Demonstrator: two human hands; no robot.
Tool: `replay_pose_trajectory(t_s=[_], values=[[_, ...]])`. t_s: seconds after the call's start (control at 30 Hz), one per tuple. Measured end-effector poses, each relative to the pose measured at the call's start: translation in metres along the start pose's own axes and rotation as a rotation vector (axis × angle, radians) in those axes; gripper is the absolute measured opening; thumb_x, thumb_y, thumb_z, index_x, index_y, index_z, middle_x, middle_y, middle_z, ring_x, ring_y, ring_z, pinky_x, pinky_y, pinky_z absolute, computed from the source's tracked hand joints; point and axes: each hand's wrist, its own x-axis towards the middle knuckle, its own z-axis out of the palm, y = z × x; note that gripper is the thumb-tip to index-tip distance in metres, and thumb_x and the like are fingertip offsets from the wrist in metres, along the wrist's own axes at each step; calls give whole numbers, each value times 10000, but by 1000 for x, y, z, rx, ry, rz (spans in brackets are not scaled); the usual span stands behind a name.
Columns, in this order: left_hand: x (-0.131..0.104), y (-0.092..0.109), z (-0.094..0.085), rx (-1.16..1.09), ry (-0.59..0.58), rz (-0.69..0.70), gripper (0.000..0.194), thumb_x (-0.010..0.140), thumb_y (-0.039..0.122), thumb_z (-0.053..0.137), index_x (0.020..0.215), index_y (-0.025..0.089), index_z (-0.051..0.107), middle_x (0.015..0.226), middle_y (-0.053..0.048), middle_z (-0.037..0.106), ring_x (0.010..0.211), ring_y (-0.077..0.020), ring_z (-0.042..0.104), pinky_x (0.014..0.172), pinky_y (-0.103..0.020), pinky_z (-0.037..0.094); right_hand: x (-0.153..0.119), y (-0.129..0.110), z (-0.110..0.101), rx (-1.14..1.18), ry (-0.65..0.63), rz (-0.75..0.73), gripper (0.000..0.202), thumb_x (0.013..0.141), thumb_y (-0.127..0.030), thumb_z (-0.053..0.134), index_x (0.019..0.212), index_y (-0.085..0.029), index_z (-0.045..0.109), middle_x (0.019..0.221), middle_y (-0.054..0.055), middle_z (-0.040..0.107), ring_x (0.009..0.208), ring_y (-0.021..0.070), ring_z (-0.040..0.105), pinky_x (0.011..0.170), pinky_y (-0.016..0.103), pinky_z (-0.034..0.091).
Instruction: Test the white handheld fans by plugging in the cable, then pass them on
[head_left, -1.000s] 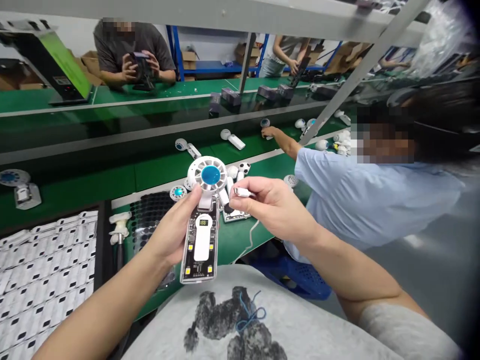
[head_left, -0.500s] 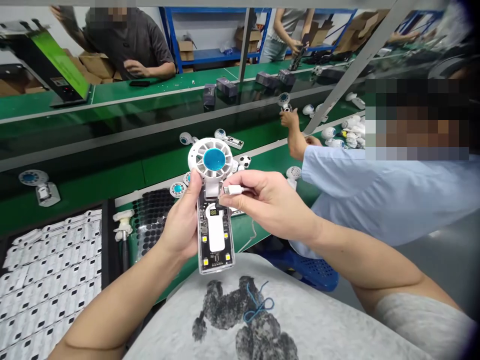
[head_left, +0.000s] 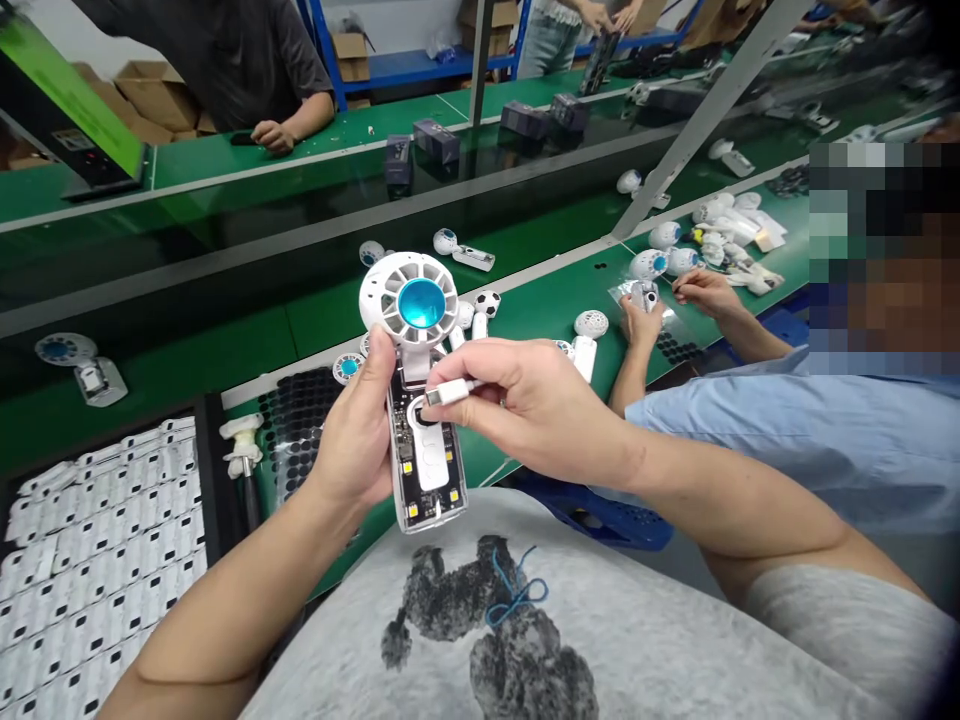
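Observation:
A white handheld fan [head_left: 433, 455] with a blue round centre and a see-through handle showing a black circuit board is gripped in my left hand [head_left: 358, 430]. My thumb lies along its edge just under the fan head. Between the thumb and fingers of my right hand [head_left: 536, 405] is a white USB cable plug [head_left: 448, 392], its metal tip pointing left. The plug is in front of the upper handle; whether it touches the fan I cannot tell. Part of the handle's right side is hidden behind my right fingers.
On my left stands a black tray [head_left: 214, 490] of white parts, beside a black-handled tool [head_left: 246, 460] and a sheet of black dots [head_left: 300, 430]. More fans [head_left: 585, 350] lie along the green bench. A co-worker's hand [head_left: 643, 318] handles a part at right.
My right hand has brought the plug slightly left and down across the handle. The fan has tilted a little. The co-worker at right has lowered their hands to the bench.

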Motion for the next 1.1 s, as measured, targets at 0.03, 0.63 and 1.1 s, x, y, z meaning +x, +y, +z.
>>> replay_pose_trajectory(t_s=[0.03,0.63,1.1], values=[[0,0,0,-6,-5,4,413,827,507,486,1044,189,634,972,-39,680,1042,-235,593,818,-311,518,0,0,0,-14,0,-2,75,785,-198,626,712,-179,630,671,-48,591,651,89,542,622,206,405],[6,2,-5,-20,23,-16,383,873,457,426,1043,193,645,977,-29,677,1108,-252,550,862,-310,485,7,1,3,-40,-9,-11,94,804,-202,601,721,-175,636,657,-58,581,626,73,528,616,193,383],[5,-1,-4,-20,-50,-13,376,860,462,459,1033,177,634,1019,-43,671,1068,-195,580,899,-274,462,7,3,-1,-90,-50,-58,81,792,-171,623,716,-147,639,628,-61,591,571,55,500,586,170,374]])
